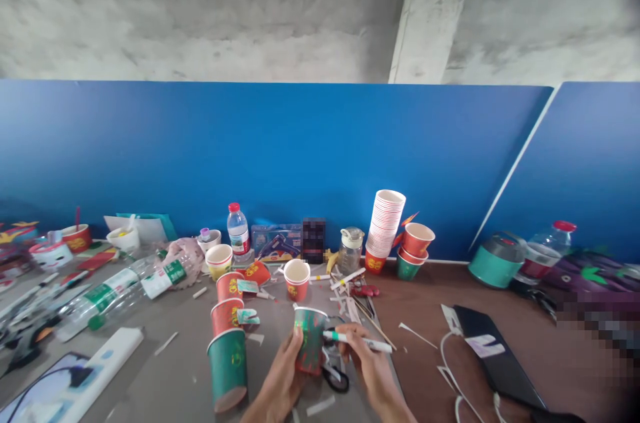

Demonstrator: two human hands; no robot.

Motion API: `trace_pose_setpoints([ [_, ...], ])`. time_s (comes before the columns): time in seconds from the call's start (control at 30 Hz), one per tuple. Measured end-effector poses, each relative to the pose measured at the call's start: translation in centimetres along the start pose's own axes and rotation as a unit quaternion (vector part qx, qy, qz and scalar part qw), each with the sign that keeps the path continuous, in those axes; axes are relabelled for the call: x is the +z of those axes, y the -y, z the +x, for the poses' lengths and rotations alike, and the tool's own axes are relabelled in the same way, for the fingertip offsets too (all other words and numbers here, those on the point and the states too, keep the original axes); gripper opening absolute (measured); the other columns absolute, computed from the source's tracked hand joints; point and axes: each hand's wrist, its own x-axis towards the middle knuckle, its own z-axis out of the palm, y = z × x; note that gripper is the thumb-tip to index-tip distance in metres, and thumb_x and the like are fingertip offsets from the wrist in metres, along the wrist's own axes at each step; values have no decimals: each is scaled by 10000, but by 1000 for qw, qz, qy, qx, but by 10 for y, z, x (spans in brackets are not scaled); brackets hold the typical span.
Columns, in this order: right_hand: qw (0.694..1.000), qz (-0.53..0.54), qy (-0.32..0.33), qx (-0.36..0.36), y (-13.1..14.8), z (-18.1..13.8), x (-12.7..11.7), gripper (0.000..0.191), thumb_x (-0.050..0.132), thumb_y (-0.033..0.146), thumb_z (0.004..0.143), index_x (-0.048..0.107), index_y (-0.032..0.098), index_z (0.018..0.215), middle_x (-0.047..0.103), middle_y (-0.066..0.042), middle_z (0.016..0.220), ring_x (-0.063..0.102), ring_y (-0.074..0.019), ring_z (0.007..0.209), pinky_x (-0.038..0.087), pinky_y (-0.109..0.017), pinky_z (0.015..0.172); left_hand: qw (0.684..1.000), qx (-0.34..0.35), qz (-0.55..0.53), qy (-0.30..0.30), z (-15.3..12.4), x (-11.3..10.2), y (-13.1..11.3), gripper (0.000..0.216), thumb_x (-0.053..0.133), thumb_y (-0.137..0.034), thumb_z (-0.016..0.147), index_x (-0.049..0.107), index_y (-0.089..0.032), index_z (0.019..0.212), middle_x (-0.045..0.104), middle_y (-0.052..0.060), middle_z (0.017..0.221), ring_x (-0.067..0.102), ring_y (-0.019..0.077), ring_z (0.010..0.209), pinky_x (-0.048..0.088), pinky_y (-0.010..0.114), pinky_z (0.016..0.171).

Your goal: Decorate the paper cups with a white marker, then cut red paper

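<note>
My left hand (286,364) is wrapped round a green paper cup (311,341) with reddish marks near its bottom, held above the table. Between the fingers of my right hand (364,359) is a white marker (373,343) with a green end, which points at the cup's right side. Black-handled scissors (335,377) lie just beneath, partly hidden by the cup. To the left is a row of paper cups lying end to end, with a green cup (228,369) nearest and red cups (227,316) behind it. A red and white cup (297,281) stands beyond my hands.
A tall cup stack (385,226) and a glass jar (351,251) stand near the blue partition (320,156). Plastic bottles (115,289) and a power strip (107,369) lie at left. A black power bank (497,353) with white cables lies at right. Paper scraps are scattered around.
</note>
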Motion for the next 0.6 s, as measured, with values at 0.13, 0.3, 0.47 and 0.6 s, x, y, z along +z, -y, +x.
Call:
trace_pose_setpoints([
  [0.13,999,-11,35,9,3,0,1,334,671,483,684,684,149,680,560,0,526,486,-125,510,382,-230,508,1000,-3,1,-7,-1,1,-2,409,718,-486,628,642,-129,814,662,39,659,595,142,570,431,251,573],
  [0.3,993,5,98,60,1,-1,3,375,679,510,658,685,136,695,563,-4,516,467,-114,475,365,-224,470,1000,-3,-11,-14,0,-3,-2,363,696,-459,669,642,-124,799,663,28,667,588,129,563,435,241,568],
  [0.47,1000,-5,6,-3,5,0,1,328,671,479,687,685,151,688,564,-4,547,490,-127,530,387,-234,524,999,-24,-21,-23,2,-5,0,362,656,-446,716,641,-92,791,674,65,670,609,162,600,464,274,615],
  [0.6,993,-1,110,41,0,-1,0,337,656,473,705,683,137,707,559,-7,524,470,-119,485,360,-229,483,997,-41,-44,-46,2,-4,-2,313,630,-425,745,627,-113,774,668,51,656,602,163,581,467,285,596],
])
